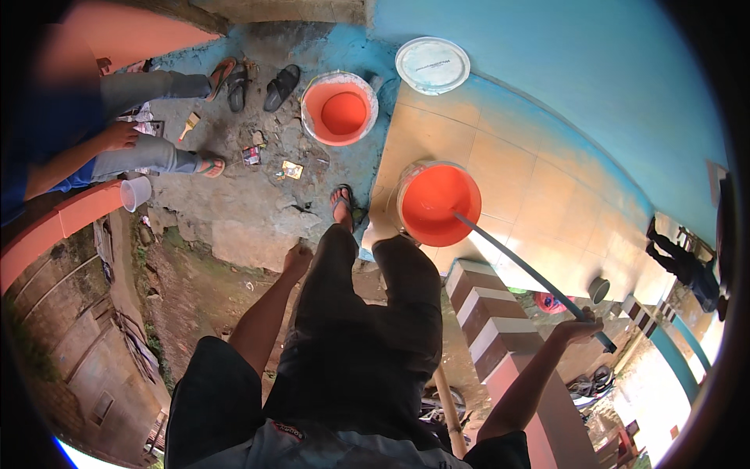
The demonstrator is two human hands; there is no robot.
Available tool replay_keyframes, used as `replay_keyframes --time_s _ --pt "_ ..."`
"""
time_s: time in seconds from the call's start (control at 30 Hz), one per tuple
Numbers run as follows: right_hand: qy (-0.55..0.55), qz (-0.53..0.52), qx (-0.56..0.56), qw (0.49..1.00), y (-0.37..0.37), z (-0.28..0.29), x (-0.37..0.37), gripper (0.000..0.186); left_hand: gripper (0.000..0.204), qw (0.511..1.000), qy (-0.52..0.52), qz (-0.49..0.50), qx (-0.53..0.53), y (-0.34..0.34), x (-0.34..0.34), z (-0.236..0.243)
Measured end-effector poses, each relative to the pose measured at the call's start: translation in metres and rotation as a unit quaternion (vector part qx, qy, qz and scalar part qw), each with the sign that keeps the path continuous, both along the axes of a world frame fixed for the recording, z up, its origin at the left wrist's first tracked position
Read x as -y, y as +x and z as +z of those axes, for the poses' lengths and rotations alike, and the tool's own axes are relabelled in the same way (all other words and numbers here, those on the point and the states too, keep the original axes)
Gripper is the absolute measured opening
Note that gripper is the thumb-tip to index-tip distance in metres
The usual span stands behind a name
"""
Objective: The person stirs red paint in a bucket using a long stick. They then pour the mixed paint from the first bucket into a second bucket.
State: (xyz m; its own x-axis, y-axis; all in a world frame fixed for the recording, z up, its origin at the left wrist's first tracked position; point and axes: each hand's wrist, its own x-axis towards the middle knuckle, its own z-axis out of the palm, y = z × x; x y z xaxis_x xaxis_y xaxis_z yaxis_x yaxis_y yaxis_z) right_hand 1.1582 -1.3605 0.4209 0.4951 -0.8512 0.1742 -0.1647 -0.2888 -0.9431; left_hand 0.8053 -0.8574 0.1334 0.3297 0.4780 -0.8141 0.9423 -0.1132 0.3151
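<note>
My right hand [580, 328] is closed around the upper end of a long grey bar [531, 270]. The bar slants down to the left, and its far end dips into orange paint [437, 202] in a bucket [404, 186] on the tiled ledge in front of me. My left hand [297, 262] hangs beside my left knee with its fingers curled in, and nothing shows in it. A second bucket [306, 117] stands on the rough ground ahead, its inside coated orange, with orange paint at the bottom. A round white lid [432, 66] lies on the tiles by the blue wall.
At left sits another person [144, 155] in jeans. Dark sandals [281, 87], a paintbrush [189, 125] and small packets [292, 170] lie on the ground. A clear plastic cup [136, 193] is by the orange ledge. A striped pillar [486, 313] stands right of my legs.
</note>
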Motion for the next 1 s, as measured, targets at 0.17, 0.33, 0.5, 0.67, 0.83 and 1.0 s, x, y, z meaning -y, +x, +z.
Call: replay_keyframes --time_s 0.17,0.33,0.5,0.67,0.83,1.0 --pt "0.008 0.031 -0.118 0.993 0.005 -0.091 0.04 0.056 0.023 0.978 -0.103 0.111 0.146 0.082 0.059 -0.042" --pt "-0.047 0.218 -0.12 0.967 -0.002 -0.176 0.033 0.062 0.023 0.95 -0.222 0.164 0.144 0.113 0.125 -0.081" --pt "-0.097 0.53 -0.242 0.807 -0.028 -0.217 0.01 0.081 0.042 0.963 -0.168 0.169 0.124 0.148 0.181 -0.093" --pt "0.107 0.576 -0.432 0.686 -0.028 -0.311 0.045 0.051 0.055 0.959 -0.055 0.211 0.18 0.16 0.197 -0.139" --pt "0.167 0.622 -0.452 0.617 0.007 -0.377 0.035 0.047 0.057 0.938 -0.109 0.261 0.202 0.201 0.199 -0.129" --pt "0.36 0.43 -0.445 0.698 0.019 -0.405 0.008 0.05 0.047 0.916 -0.104 0.344 0.178 0.21 0.199 -0.15"
